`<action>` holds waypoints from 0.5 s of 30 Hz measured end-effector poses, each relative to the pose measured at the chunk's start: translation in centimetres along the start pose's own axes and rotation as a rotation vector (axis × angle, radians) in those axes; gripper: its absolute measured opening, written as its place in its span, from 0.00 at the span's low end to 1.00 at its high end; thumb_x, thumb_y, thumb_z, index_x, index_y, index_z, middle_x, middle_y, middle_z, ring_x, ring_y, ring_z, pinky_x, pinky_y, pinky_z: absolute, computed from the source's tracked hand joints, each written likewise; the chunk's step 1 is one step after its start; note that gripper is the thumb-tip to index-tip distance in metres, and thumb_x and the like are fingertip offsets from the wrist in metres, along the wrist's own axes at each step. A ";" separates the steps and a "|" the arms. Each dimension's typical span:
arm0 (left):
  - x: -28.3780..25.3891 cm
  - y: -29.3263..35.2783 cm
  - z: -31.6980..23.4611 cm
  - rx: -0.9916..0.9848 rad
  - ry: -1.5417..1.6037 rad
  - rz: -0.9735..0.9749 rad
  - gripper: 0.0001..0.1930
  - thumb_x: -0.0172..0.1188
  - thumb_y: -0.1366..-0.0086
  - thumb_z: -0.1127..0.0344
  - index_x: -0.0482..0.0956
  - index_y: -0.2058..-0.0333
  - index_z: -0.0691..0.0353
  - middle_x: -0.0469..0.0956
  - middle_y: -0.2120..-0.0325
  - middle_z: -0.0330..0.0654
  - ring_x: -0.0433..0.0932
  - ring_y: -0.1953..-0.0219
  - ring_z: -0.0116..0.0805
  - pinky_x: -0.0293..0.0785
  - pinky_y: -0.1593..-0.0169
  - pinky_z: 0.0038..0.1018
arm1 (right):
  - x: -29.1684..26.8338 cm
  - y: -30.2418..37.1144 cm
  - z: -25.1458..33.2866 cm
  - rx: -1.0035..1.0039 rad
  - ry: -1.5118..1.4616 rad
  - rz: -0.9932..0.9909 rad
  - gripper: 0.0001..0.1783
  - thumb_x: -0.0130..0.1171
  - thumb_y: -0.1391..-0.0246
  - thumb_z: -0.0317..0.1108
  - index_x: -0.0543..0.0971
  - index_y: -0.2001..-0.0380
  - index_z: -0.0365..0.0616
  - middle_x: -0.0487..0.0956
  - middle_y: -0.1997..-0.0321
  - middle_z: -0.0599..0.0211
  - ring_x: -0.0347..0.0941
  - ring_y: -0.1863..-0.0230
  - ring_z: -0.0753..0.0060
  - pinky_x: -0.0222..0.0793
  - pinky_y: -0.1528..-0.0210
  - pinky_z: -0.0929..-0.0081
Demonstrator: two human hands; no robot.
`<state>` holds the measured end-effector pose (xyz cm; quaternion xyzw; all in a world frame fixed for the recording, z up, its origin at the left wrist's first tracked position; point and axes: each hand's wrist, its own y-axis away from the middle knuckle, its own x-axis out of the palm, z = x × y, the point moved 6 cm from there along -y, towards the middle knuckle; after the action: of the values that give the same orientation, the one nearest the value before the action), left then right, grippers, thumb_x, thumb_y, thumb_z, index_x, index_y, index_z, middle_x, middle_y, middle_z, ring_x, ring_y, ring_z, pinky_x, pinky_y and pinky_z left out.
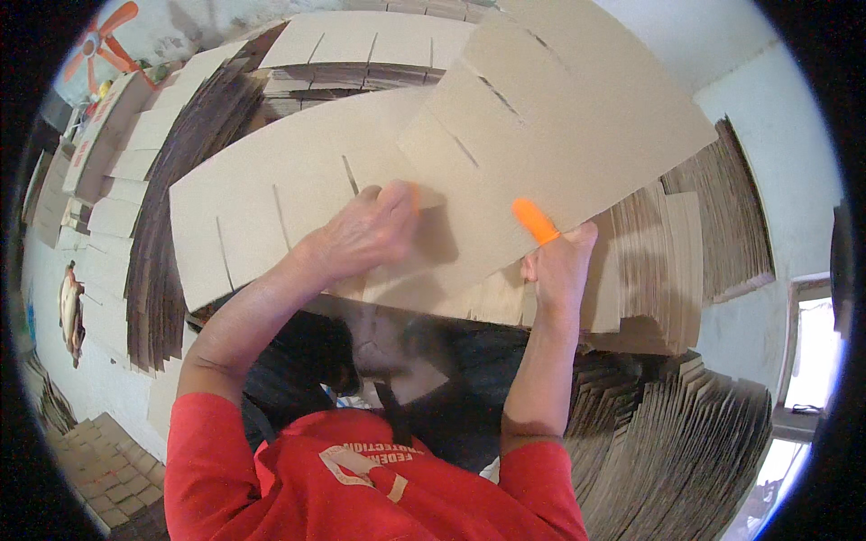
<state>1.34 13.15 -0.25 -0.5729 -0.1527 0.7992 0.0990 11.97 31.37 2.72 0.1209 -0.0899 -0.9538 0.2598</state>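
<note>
Right hand [561, 261], three o'clock, is pinching a slotted tan cardboard sheet [577, 117], one-edge support risking creases; left hand's [372, 230] grip we cannot make out.

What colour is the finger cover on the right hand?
Orange; the finger cover on the right hand shows best in the head view.

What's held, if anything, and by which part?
The right hand holds a slotted cardboard sheet by its near edge; whether the left hand grips anything is unclear.
</note>
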 end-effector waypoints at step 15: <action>-0.8 1.2 1.8 -0.043 -0.014 -0.144 0.14 0.59 0.57 0.67 0.77 0.70 0.71 0.72 0.65 0.49 0.71 0.58 0.40 0.75 0.66 0.28 | 0.0 -0.7 0.8 -0.119 -0.099 0.087 0.07 0.45 0.40 0.24 0.73 0.64 0.33 0.75 0.76 0.63 0.56 0.91 0.85 0.51 0.92 0.82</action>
<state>-0.12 11.55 0.55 -0.5567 -0.2116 0.7905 0.1428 11.46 32.05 3.32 0.0538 -0.0509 -0.9501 0.3030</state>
